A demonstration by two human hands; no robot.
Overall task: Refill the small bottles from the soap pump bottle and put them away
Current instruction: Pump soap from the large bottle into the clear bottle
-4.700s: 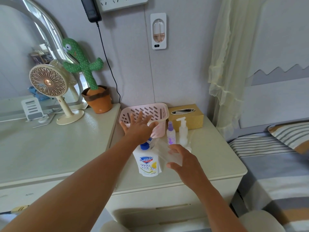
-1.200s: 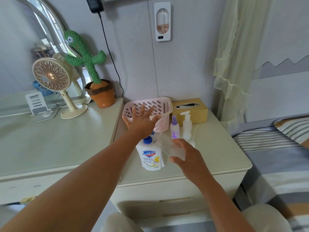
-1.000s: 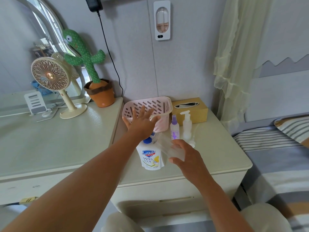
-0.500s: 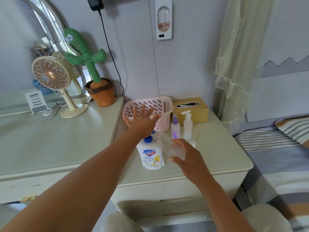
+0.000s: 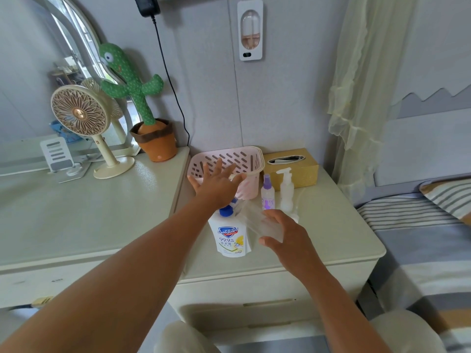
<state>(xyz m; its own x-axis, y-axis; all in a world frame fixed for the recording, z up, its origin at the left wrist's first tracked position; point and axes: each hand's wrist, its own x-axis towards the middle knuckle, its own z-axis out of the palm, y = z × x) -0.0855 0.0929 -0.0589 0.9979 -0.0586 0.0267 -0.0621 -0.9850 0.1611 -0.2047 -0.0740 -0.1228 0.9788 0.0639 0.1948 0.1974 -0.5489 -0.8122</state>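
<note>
One white soap pump bottle [image 5: 230,238] stands on the cream tabletop [image 5: 331,225]. The left grip [image 5: 216,186], released with its fingers spread straight, rests on the bottle's pump. The right grip [image 5: 288,235] grasps one clear small bottle [image 5: 257,222], tilted beside the nozzle. One purple spray bottle [image 5: 267,197] and one white pump-top bottle [image 5: 286,192] stand beside one pink slotted basket [image 5: 229,156].

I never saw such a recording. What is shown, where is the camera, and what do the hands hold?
No machine here: a person works with bare hands, and a camera on the head looks down at them. The left hand lies flat over the pump of the soap bottle. The right hand holds a small clear bottle, tilted toward the pump. Behind, on the cabinet, stand a pink basket, a purple spray bottle, a white pump bottle and a tissue box.
</note>
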